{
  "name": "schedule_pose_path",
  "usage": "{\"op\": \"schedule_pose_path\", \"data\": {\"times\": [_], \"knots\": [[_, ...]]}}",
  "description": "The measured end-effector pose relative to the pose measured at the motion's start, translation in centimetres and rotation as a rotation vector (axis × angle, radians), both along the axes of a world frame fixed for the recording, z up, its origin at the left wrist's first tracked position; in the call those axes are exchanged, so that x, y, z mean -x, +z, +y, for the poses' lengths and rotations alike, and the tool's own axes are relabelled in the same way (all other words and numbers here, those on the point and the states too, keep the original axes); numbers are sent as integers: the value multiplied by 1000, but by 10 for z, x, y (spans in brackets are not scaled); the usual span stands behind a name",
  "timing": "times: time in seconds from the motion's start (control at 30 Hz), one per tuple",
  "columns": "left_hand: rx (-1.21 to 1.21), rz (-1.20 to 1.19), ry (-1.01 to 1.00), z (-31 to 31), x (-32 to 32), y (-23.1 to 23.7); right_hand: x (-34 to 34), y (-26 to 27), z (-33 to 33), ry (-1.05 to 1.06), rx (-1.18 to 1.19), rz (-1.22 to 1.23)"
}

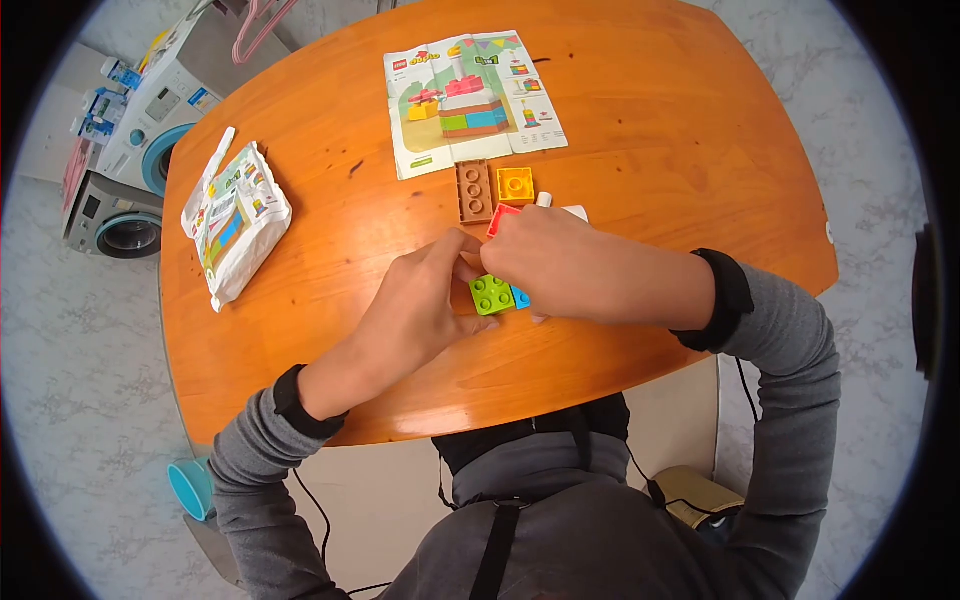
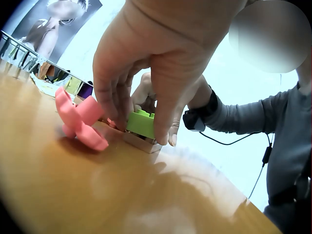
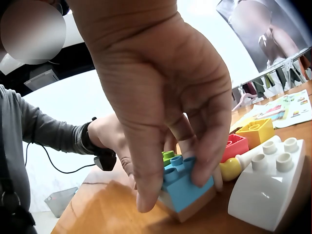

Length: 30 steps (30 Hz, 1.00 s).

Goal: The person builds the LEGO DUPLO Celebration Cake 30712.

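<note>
In the head view, my left hand (image 1: 410, 290) and right hand (image 1: 600, 265) meet close to the table's near side. The left thumb and fingers pinch a lime green building brick (image 2: 141, 125) at its sides. My right thumb and fingers grip a blue brick (image 3: 187, 187) beside the green one. Both studded bricks sit side by side on a brown brick (image 3: 197, 208) resting on the table. A pink flower-shaped piece (image 2: 80, 119) lies near the left hand. To the right hand's side stand a curved white brick (image 3: 265, 187) and a white stick with a yellow tip (image 3: 230, 170).
Beyond the hands lie another brown brick (image 1: 475, 193), a yellow brick (image 1: 515, 185) and a red brick (image 1: 500, 219), partly covered by the right hand. A picture leaflet (image 1: 420, 140) is spread farther back. A crumpled white bag (image 1: 240, 235) lies on the table's left.
</note>
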<state>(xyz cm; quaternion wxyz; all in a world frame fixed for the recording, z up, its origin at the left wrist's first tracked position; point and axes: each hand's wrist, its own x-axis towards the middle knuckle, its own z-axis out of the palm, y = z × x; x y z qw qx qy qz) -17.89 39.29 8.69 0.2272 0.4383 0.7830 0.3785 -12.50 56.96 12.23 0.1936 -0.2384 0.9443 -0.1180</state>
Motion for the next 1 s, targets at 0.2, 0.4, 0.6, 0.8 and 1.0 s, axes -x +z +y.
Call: {"op": "schedule_pose_path", "data": {"times": [0.2,0.4,0.6,0.8,1.0], "knots": [[-11,48,-9,-1,-4,-4,-2,-4,3,-43,53,-15],[137,268,-11,3,-11,1,-8,0,3,-61,114,24],[331,318,-70,11,-9,9,-14,-6,-1,-110,-14,88],[386,372,-78,10,-7,7,-22,-13,5,-188,29,65],[309,379,-29,4,20,7,-9,-5,36,-250,169,170]]}}
